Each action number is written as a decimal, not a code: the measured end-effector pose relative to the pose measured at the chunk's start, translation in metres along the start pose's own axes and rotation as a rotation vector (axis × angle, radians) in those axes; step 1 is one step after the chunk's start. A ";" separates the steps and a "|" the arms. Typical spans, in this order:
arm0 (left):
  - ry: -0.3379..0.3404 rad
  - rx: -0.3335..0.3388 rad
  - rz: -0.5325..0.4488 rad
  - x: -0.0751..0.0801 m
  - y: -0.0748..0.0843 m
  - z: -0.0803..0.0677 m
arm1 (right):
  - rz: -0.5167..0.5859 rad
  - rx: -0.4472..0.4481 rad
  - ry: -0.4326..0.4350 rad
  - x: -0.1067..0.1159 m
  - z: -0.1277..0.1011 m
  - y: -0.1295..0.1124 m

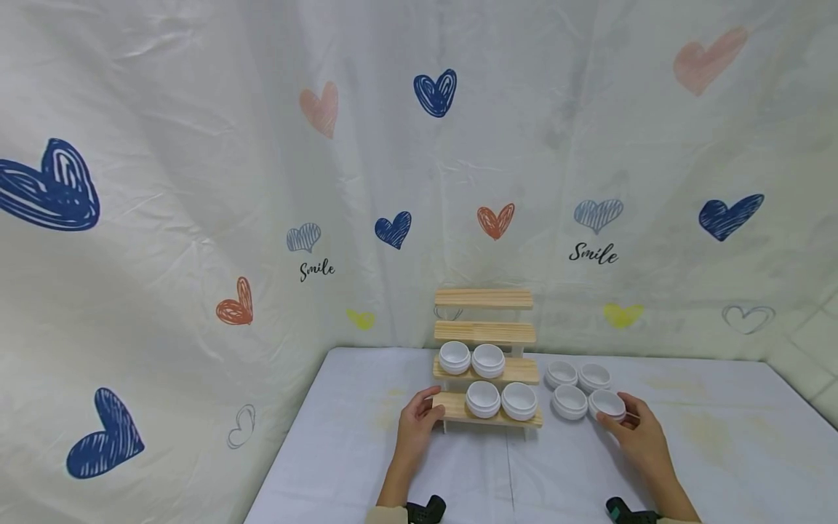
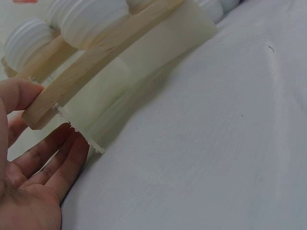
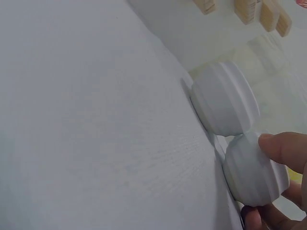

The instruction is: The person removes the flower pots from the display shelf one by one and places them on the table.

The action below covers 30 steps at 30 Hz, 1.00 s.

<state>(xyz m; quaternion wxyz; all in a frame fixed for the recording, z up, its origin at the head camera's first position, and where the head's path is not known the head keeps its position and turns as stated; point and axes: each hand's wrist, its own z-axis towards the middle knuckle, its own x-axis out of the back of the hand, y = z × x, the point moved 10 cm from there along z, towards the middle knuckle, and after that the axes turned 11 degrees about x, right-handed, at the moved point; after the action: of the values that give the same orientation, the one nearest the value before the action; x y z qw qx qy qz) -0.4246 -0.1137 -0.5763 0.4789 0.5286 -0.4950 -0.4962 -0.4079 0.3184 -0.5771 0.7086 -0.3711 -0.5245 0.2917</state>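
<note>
A tiered wooden stand (image 1: 452, 406) with pale plank shelves stands at the back of the table. Its bottom shelf (image 2: 79, 79) has my left hand (image 1: 416, 426) at its left end, thumb and index finger pinching the plank. Two white bowls sit on the bottom shelf and two more on the shelf above. To the right of the stand, several white bowls (image 1: 569, 402) are grouped on the table. My right hand (image 1: 638, 434) grips the front right bowl (image 3: 253, 170) of that group, thumb on the near side and fingers around the far side.
A white cloth (image 1: 471, 473) covers the table. Behind it hangs a white curtain (image 1: 419, 167) printed with hearts and the word Smile. The stand's two upper shelves (image 1: 484, 332) rise close to this curtain.
</note>
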 end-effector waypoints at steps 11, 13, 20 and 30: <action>0.011 0.011 0.003 -0.001 -0.002 0.000 | 0.035 -0.055 0.121 0.015 -0.004 -0.011; 0.011 0.013 0.006 -0.001 -0.002 0.000 | 0.048 -0.055 0.190 0.022 -0.007 -0.019; 0.022 0.016 0.014 -0.001 -0.001 -0.001 | 0.072 -0.017 0.300 0.033 -0.018 -0.053; 0.008 -0.020 0.002 0.000 0.000 0.000 | 0.144 0.191 0.216 0.010 -0.028 -0.116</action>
<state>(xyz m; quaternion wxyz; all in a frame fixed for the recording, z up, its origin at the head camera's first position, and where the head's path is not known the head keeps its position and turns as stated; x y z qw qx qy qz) -0.4242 -0.1141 -0.5767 0.4867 0.5253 -0.4887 -0.4983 -0.3752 0.2556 -0.4805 0.7702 -0.3678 -0.3870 0.3489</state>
